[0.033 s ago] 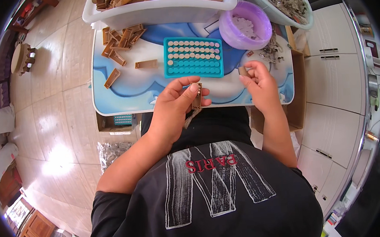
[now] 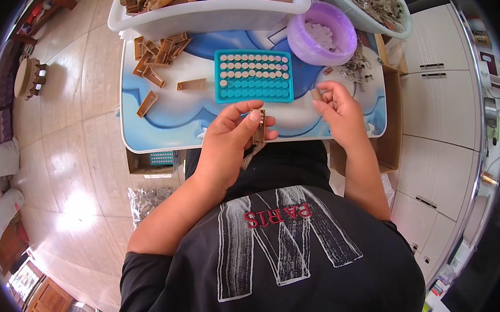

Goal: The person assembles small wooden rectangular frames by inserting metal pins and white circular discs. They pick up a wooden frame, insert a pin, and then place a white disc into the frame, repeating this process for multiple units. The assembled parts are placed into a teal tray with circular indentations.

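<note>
My left hand (image 2: 232,133) is closed round a narrow brown plastic housing (image 2: 259,134), held upright just over the table's near edge. Small light and dark parts show at the housing's upper end, beside my thumb, and pale strands hang below it. To the right, my right hand (image 2: 339,110) pinches a small tan-brown piece (image 2: 316,94) between thumb and fingers; its exact kind cannot be made out. Just beyond both hands lies a teal tray (image 2: 218,80) with rows of round cream discs (image 2: 252,64) in its far part and bare teal sockets in the near rows.
Brown housings (image 2: 161,51) lie heaped at the table's far left, with single ones nearer. A white tub (image 2: 211,20) of brown parts stands behind. At the far right are a purple bowl (image 2: 297,42), loose metal pieces (image 2: 360,67) and a pale basket (image 2: 404,23) of metal parts.
My right hand and the small tan-brown piece have shifted very slightly to the left. My left hand has stayed where it was.
</note>
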Demonstrator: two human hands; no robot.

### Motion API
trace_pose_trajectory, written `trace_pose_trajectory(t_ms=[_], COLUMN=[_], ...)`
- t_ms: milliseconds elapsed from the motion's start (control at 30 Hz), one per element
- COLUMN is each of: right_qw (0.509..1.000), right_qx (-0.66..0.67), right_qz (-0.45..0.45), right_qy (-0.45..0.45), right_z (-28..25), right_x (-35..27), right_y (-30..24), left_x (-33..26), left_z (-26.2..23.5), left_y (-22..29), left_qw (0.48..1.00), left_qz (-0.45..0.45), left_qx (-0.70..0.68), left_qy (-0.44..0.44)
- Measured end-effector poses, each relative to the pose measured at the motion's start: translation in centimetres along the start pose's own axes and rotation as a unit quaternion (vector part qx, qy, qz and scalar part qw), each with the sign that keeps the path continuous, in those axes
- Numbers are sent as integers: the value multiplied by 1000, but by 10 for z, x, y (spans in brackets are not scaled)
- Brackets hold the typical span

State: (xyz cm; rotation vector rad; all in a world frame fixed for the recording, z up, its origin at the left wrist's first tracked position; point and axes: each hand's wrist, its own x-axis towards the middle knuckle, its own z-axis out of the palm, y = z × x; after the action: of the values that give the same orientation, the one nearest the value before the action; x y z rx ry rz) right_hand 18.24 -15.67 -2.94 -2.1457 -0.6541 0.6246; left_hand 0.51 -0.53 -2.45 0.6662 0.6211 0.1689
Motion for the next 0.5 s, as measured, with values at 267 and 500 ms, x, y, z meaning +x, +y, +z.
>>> trace_pose_trajectory(t_ms=[267,500], right_qw=[952,930], right_qx=[-172,-310], right_qz=[-220,-89], right_qy=[125,177], right_z=[5,9], right_x=[5,6], right_y=[8,-6], left_x=[-1,-1], left_z=[1,2], left_y=[3,2], left_qw=[1000,1000], left_qz=[-9,-14], left_qx=[10,9], left_qy=[9,6])
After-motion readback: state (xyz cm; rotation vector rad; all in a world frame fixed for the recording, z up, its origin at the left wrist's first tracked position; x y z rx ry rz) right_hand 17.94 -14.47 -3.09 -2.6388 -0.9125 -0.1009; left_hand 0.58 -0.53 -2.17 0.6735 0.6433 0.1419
